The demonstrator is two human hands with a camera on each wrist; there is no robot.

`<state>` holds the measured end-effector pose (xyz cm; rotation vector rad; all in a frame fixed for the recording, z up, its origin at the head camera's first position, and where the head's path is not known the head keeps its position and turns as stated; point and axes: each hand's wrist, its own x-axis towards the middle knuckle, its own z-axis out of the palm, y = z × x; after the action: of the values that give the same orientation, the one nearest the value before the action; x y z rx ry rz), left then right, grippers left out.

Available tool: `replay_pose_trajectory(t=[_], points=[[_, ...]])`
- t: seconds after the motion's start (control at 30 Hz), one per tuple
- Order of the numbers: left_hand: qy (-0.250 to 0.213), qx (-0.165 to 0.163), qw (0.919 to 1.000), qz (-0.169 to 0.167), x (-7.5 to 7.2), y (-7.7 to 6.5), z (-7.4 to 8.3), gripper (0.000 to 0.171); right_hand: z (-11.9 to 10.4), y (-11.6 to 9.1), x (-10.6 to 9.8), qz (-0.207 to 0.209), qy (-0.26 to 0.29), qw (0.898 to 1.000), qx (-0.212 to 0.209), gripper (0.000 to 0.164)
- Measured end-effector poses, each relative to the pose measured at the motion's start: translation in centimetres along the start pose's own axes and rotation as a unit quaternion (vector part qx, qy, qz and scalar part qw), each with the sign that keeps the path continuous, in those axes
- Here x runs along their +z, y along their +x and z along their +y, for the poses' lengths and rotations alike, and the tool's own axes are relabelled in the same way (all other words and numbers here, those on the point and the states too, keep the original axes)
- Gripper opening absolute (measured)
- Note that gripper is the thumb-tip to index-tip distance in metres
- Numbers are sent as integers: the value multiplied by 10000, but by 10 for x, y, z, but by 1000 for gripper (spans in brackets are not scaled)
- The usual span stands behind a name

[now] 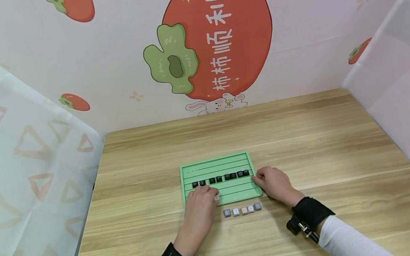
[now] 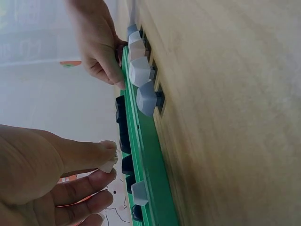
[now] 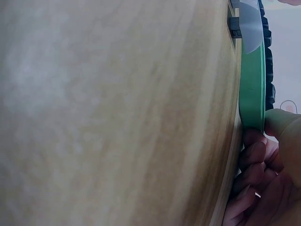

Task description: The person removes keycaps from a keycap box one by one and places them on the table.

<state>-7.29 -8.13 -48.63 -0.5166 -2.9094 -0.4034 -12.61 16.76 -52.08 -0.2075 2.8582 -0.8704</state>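
Note:
My left hand (image 1: 199,207) hovers over the lower left of a green grooved board (image 1: 235,191). Its thumb and index finger pinch a small white keycap (image 2: 108,165), the other fingers loosely bent. Black keycaps (image 1: 230,176) form a row across the board, in small groups. One pale keycap (image 2: 139,193) sits on the board below that row, hidden by the left hand in the head view. At the board's right edge, my right hand (image 1: 276,183) grips the corner area, thumb (image 3: 281,123) on top and fingers curled against the side.
Several loose grey, white and beige keycaps (image 1: 244,211) stand in a row on the wooden table (image 1: 304,133), just in front of the board. A printed backdrop (image 1: 311,65) rises behind the table, with sheets at both sides.

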Motion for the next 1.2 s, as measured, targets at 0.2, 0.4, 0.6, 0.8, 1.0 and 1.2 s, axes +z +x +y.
replay_pose_trajectory(t=[0.2,0.4,0.6,0.8,1.0,1.2], points=[[-3,28,10000,7,2,-4,1,18,-1,0,-1,0,-10,10000,4,47],[74,23,10000,32,3,-7,1,20,-2,-1,-2,6,-21,10000,14,47],[119,29,9999,23,5,-9,1,21,-1,0,-2,26,-19,10000,-34,48],[99,3,9999,-19,5,-10,3,21,0,0,0,24,-36,10000,-49,48],[82,-14,9999,-75,5,-11,4,17,0,0,0,32,-39,10000,-46,48],[13,44,9999,-133,6,-13,5,16,0,-1,-1,58,-19,10000,-38,47]])
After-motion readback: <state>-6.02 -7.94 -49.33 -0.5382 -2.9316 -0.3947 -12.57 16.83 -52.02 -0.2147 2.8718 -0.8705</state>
